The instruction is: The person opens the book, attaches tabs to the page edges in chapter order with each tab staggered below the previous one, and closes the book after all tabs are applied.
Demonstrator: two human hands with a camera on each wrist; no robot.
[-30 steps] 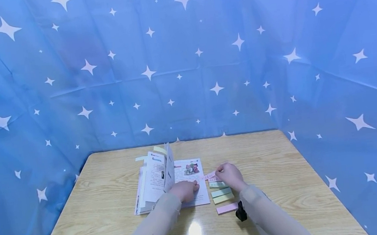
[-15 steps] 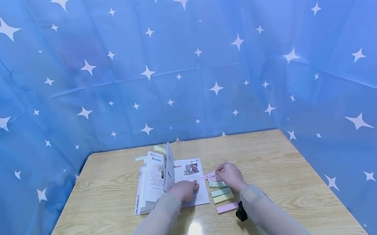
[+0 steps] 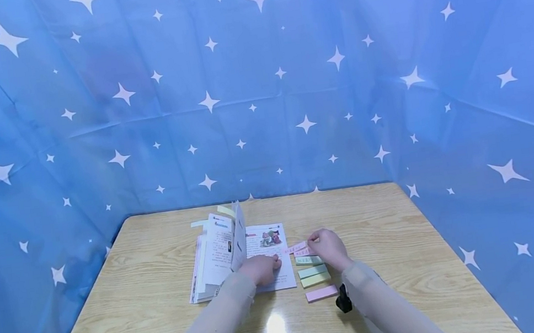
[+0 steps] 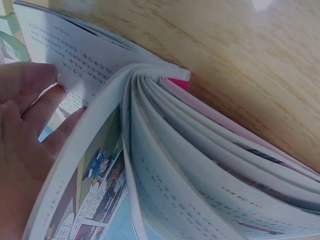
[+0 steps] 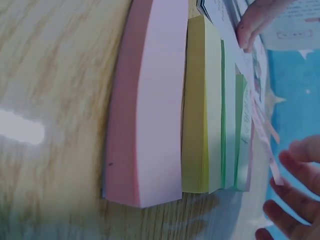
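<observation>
An illustrated book (image 3: pixel 219 250) lies open left of the table's middle, with a bundle of leaves standing up near its spine. My left hand (image 3: pixel 261 270) rests on the right-hand page with relaxed fingers; in the left wrist view, raised pages partly hide the same hand (image 4: pixel 20 140). Beside the book, my right hand (image 3: pixel 328 248) pinches the end of a pink sticky strip (image 5: pixel 265 142) that bears handwriting. That strip reaches toward the page's right edge. Just below are a second pink strip (image 3: pixel 302 252) and a written-on green sticky pad (image 3: pixel 309 260).
Nearer the person lie a plain green pad (image 3: pixel 312 272), a yellow pad (image 3: pixel 315 280) and a pink pad (image 3: pixel 321 293) in a column. Pale yellow (image 3: pixel 226 211) and blue (image 3: pixel 199 223) tabs stick out of the book's top. A starred blue curtain (image 3: pixel 259 106) surrounds the wooden table (image 3: pixel 142 293).
My right hand has shifted very slightly to the right, the pink strip still pinched. My left hand and the book look nearly unchanged.
</observation>
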